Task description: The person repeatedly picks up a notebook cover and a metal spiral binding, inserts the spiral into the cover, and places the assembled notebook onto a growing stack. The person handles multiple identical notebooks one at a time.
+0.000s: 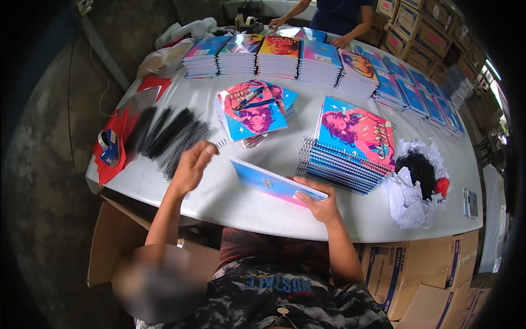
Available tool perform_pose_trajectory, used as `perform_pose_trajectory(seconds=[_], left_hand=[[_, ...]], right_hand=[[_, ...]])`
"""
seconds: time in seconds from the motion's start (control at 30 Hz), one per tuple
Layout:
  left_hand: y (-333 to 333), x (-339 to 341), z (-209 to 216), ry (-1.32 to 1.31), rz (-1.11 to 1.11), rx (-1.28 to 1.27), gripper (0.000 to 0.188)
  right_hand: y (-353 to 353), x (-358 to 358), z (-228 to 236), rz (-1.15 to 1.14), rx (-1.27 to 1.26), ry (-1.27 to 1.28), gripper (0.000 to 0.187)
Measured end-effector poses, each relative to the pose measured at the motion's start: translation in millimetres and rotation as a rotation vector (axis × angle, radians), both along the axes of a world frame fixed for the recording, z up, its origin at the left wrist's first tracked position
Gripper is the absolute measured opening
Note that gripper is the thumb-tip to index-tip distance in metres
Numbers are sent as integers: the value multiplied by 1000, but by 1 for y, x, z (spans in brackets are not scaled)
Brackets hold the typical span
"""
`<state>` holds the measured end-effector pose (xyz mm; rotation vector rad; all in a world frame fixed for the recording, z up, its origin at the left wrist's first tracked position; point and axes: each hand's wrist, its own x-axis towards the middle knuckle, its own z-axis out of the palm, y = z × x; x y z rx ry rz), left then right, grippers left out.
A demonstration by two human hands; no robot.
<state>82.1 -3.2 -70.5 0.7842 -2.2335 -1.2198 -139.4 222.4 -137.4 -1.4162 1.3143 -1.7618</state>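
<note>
My right hand (319,202) grips an unbound notebook (268,181) near the table's front edge, tilted, its blue-to-pink cover toward me. A row of punched holes runs along its upper edge. To the left, my left hand (193,164) is closed, fingertips pinched around a thin spiral binding coil (221,143) whose end sticks out toward the notebook; the rest of it is mostly hidden. Beside that hand lies a pile of black spiral coils (178,134). Right of the notebook stands a stack of coil-bound notebooks (356,131) with illustrated covers.
A smaller notebook pile (255,123) with pliers on top lies mid-table. Several notebook stacks (279,57) line the back, where another person's hand (341,41) rests. Crumpled paper with black scraps (408,192) is at right, a blue tape dispenser (109,148) at left, and cartons (411,268) below.
</note>
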Motion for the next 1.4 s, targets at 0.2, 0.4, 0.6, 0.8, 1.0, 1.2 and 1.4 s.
perform_pose_trajectory(seconds=[0.2, 0.4, 0.6, 0.8, 1.0, 1.2, 1.4], left_hand=[[20, 2, -6, 57, -98, 218, 32], [18, -2, -15, -4, -70, 145, 34], [19, -10, -14, 20, -50, 127, 42], [5, -15, 5, -114, -78, 418, 48], [-16, -18, 27, -221, -143, 745, 41], [-4, -22, 41, -101, -383, -207, 13], [20, -32, 58, -602, -334, -763, 52]], right_hand=[[-1, -2, -6, -67, 16, 22, 25], [-5, -2, -6, -116, 24, -28, 24], [-3, -3, -2, -99, 48, -11, 25], [-4, -5, 0, -54, 4, 65, 27], [-4, -5, 3, -3, -45, 92, 27], [1, 0, -2, -104, 36, 5, 25], [4, 5, 4, -128, 37, 210, 29]])
